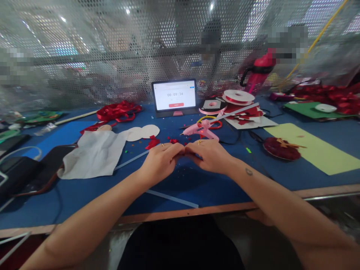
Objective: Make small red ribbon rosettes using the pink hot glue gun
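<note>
Both hands meet knuckle to knuckle over the blue table (84, 187). The left hand (160, 161) and the right hand (209, 155) have their fingers curled inward, fingertips pressed together at the meeting point; whatever they pinch is hidden beneath the fingers and cannot be identified. Just beyond the grip lies a pink glue gun (201, 130), with red ribbon scraps (153, 143) scattered beside it. Further beyond stands a tablet (174, 95) displaying a timer. Left of the grip lies a white cloth (92, 154). Right of the grip rests a red rosette (281, 148), near a yellow-green sheet (317, 152).
</note>
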`<control>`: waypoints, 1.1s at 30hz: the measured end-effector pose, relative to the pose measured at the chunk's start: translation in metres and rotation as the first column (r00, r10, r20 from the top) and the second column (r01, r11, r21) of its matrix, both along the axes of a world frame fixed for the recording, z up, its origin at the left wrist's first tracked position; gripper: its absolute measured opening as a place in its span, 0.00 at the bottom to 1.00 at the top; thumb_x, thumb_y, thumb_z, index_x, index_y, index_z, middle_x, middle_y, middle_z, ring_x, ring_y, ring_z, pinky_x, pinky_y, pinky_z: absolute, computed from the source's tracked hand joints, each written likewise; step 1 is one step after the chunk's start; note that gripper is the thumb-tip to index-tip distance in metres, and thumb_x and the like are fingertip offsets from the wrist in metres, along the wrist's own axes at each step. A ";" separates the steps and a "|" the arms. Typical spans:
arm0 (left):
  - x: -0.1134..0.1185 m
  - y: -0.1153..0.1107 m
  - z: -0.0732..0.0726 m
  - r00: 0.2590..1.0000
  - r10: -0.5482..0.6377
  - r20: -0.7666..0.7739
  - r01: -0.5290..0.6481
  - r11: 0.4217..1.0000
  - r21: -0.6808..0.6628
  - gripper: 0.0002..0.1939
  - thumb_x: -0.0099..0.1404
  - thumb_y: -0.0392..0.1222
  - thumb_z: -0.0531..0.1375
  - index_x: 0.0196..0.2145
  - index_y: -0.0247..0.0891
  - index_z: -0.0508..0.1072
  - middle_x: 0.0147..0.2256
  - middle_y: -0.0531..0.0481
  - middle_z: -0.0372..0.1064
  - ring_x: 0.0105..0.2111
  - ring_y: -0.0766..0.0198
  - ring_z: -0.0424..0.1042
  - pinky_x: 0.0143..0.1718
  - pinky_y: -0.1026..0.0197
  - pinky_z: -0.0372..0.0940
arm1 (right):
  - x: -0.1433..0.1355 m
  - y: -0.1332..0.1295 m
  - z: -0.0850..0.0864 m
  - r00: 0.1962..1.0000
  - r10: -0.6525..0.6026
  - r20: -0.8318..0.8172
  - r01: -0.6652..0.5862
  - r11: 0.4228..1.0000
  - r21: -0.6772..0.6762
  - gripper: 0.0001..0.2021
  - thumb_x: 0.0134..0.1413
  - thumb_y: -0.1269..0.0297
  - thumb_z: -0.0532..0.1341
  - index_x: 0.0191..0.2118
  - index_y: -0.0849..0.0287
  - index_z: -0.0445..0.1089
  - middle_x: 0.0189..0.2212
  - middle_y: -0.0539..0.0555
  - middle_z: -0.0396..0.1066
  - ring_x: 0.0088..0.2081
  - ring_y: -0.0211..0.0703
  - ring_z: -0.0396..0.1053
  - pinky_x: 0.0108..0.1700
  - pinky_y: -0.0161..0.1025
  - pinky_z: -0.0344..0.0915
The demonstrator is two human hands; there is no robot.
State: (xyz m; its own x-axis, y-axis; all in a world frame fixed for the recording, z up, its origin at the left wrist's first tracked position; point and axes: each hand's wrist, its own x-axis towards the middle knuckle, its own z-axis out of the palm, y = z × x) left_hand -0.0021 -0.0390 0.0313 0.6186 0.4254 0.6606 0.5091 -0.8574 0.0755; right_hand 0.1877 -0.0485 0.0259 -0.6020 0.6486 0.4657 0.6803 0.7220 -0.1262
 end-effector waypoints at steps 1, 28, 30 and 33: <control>0.000 0.000 0.000 1.000 0.008 -0.005 -0.008 1.000 -0.008 0.05 0.59 0.30 0.55 0.30 0.37 0.67 0.27 0.55 0.72 0.28 0.69 0.71 0.30 0.69 0.62 | 0.000 0.001 -0.001 1.000 0.008 0.004 -0.008 1.000 0.004 0.06 0.54 0.70 0.53 0.33 0.61 0.67 0.25 0.51 0.70 0.29 0.38 0.66 0.29 0.34 0.51; 0.000 -0.001 -0.001 0.883 0.253 -0.395 -0.291 0.956 -0.039 0.10 0.59 0.36 0.53 0.25 0.37 0.73 0.21 0.50 0.71 0.23 0.62 0.71 0.20 0.65 0.53 | -0.009 -0.003 -0.004 0.989 0.018 0.143 -0.003 0.994 -0.109 0.09 0.53 0.69 0.51 0.34 0.63 0.68 0.24 0.54 0.71 0.25 0.39 0.64 0.26 0.36 0.47; 0.001 -0.001 0.000 0.865 0.278 -0.417 -0.311 0.950 -0.011 0.10 0.58 0.35 0.52 0.26 0.37 0.73 0.21 0.49 0.71 0.22 0.62 0.70 0.20 0.65 0.53 | -0.008 -0.002 -0.004 0.996 -0.016 0.088 0.027 0.992 -0.125 0.11 0.52 0.68 0.52 0.37 0.62 0.70 0.26 0.54 0.72 0.26 0.39 0.65 0.27 0.35 0.49; -0.002 0.003 0.003 0.889 0.288 -0.356 -0.322 0.946 -0.038 0.10 0.58 0.34 0.52 0.25 0.37 0.73 0.22 0.50 0.71 0.23 0.63 0.69 0.21 0.65 0.53 | -0.003 0.001 -0.002 0.992 -0.093 -0.086 0.082 0.989 -0.122 0.13 0.53 0.67 0.52 0.41 0.59 0.71 0.25 0.51 0.73 0.25 0.36 0.66 0.28 0.34 0.52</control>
